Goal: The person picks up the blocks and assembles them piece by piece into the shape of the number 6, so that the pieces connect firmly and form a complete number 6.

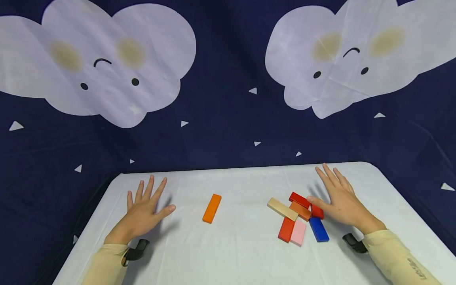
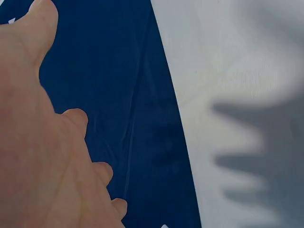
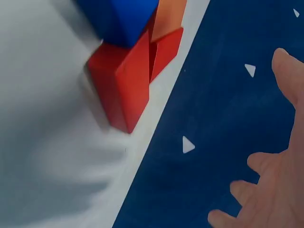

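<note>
Left hand (image 1: 142,213) and right hand (image 1: 343,200) both empty, fingers spread, above the bench (image 1: 231,257). Right is by the block cluster (image 1: 300,211); its wrist view shows a gap to the nearest red block (image 3: 134,80). Lone orange block (image 1: 211,208) sits between hands, nearer left. Cluster also has tan (image 1: 282,209), pink (image 1: 298,232) and blue (image 1: 318,229). My take: pinch orange across its narrow width; in the cluster, grip outer blocks first, lift straight, don't drag neighbours.
</note>
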`<state>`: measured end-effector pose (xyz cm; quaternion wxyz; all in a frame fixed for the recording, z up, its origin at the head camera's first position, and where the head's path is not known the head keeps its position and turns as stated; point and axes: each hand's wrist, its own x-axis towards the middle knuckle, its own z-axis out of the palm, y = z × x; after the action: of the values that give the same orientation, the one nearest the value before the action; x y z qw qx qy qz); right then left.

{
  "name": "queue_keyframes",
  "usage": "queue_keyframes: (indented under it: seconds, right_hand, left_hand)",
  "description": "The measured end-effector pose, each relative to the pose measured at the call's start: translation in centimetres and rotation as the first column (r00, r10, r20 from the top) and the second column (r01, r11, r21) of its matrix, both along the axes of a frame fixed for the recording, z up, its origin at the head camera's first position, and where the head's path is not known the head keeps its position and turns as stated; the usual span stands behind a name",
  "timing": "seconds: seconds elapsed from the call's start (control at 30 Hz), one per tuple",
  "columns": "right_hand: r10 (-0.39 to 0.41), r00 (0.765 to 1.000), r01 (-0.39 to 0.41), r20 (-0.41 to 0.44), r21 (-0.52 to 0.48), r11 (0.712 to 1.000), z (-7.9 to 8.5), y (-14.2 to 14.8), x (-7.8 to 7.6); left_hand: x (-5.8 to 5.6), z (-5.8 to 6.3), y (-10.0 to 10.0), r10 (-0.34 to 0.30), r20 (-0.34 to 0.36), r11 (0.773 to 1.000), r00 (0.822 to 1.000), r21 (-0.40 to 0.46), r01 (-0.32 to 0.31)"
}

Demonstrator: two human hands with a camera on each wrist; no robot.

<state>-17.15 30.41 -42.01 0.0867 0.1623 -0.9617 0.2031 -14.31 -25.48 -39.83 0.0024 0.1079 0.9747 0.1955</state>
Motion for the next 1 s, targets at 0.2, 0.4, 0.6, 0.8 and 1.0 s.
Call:
queue_keyframes:
  seconds: [0.2, 0.4, 0.6, 0.8, 1.0]
  right_hand:
    - [0.056, 0.996, -0.054, 0.065, -0.038, 0.998, 0.2, -1.2, -0.2]
    - [0.116, 0.988, -0.114, 0.102, -0.027, 0.993, -0.2, -2.5, -0.4]
    - [0.209, 0.971, -0.208, 0.116, -0.025, 0.978, -0.5, -3.5, -0.6]
    - [0.296, 0.944, -0.292, 0.146, -0.045, 0.955, -0.8, -4.3, -0.5]
    - [0.336, 0.915, -0.336, 0.222, -0.038, 0.941, -0.8, -5.0, -0.3]
  left_hand:
    - [-0.3, -1.0, 1.2, -0.023, 0.015, 0.999, 1.000, 0.036, 0.023]
    - [-0.2, -2.1, 2.4, -0.063, 0.013, 0.995, 0.998, 0.082, 0.062]
    - [-0.1, -3.0, 3.7, -0.090, 0.008, 0.989, 0.996, 0.122, 0.088]
    - [-0.1, -3.7, 4.9, -0.120, 0.012, 0.981, 0.993, 0.158, 0.117]
    - [-0.2, -4.5, 6.1, -0.150, 0.024, 0.970, 0.988, 0.197, 0.142]
